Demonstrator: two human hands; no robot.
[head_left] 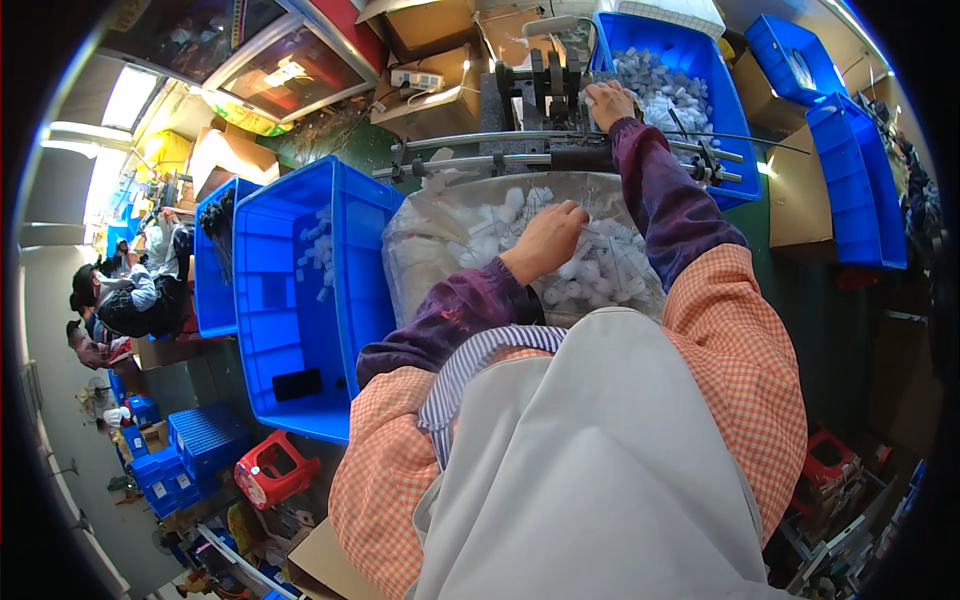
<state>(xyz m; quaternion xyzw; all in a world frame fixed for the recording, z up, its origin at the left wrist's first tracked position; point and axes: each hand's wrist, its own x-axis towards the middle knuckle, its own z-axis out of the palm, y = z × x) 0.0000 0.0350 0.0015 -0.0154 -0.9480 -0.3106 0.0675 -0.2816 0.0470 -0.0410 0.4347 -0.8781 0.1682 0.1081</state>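
My left hand (548,240) is over a wide clear plastic bag (412,225) filled with small white translucent plastic pieces (590,275). Its fingertips are pinched together, and whatever lies between them is hidden. Further forward, my right hand (610,104) has its fingers curled down beside a dark metal machine (548,85). That hand is near the left wall of a blue bin (735,110), which holds more white pieces (665,85). What its fingers grip, if anything, cannot be made out. Metal rods (500,143) run across between the machine and the bag.
At my left stands a large blue crate (290,345) with a few white pieces and a dark phone-like object (297,384) inside. Cardboard boxes (440,105) sit behind the machine. A thin rod (765,142) sticks out rightward. Red stool (275,470) stands at lower left; another person (150,290) is far left.
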